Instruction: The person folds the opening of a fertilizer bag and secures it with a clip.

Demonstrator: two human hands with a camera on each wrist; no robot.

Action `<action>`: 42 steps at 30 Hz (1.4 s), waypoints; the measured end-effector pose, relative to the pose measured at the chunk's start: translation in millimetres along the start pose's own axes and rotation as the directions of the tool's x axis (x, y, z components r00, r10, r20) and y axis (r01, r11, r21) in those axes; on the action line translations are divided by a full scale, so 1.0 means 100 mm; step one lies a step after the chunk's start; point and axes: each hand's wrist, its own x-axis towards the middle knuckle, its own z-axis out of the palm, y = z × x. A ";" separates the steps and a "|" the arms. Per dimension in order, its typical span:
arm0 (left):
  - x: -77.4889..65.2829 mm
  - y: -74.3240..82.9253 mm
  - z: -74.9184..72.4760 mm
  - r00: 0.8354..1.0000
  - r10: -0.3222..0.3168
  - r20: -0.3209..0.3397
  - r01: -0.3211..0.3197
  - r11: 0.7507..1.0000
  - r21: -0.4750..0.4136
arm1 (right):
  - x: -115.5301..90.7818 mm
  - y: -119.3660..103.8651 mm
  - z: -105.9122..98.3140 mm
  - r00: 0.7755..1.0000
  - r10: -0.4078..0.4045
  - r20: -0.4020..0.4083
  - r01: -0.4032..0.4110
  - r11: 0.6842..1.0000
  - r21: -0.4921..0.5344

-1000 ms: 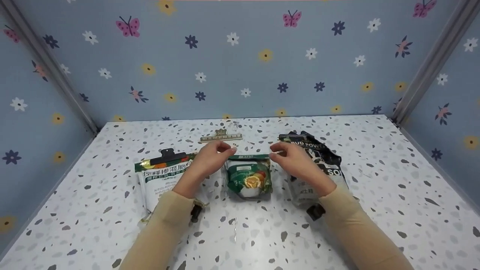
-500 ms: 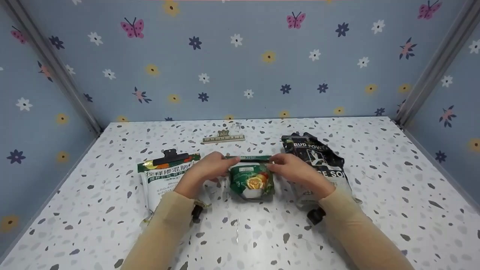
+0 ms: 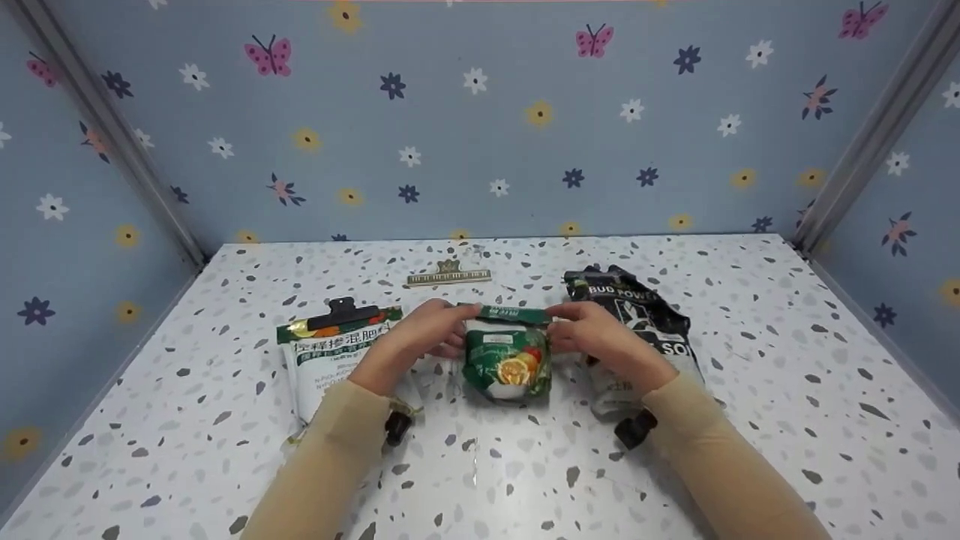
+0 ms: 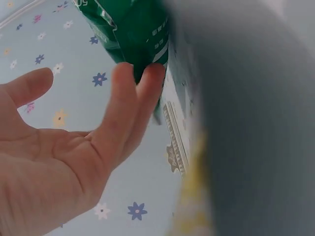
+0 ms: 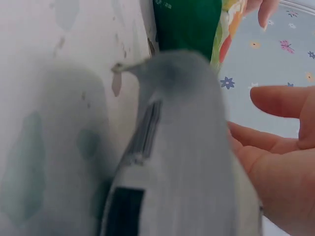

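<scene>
Near the middle of the head view, the green pouch (image 3: pixel 499 358) sits between my left hand (image 3: pixel 420 332) and my right hand (image 3: pixel 606 339). My left fingertips touch its edge, thumb spread well away; my right thumb also stands apart, though I can't quite tell how those fingertips meet the pouch. Above is a gold clip (image 3: pixel 448 276); lower left, a white bag (image 3: pixel 330 367) wears a black clip (image 3: pixel 341 313).
</scene>
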 end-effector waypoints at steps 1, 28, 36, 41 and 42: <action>0.00 0.01 0.00 1.000 0.008 0.001 -0.008 1.000 -0.015 | 0.00 0.00 -0.01 1.000 -0.010 -0.007 0.010 1.000 -0.003; -0.15 0.09 -0.08 0.856 0.493 -0.155 -0.483 0.870 0.100 | -0.24 -0.31 -0.17 0.911 -0.347 -0.224 0.303 0.930 -0.208; -0.21 0.10 -0.15 0.826 0.553 -0.108 -0.541 0.832 0.122 | -0.32 -0.38 -0.25 0.907 -0.369 -0.204 0.313 0.913 -0.261; -0.22 0.10 -0.19 0.845 0.533 -0.033 -0.528 0.843 0.098 | -0.36 -0.41 -0.28 0.921 -0.357 -0.156 0.299 0.905 -0.301; -0.22 0.10 -0.19 0.846 0.533 -0.011 -0.530 0.843 0.093 | -0.37 -0.41 -0.29 0.922 -0.359 -0.146 0.301 0.901 -0.311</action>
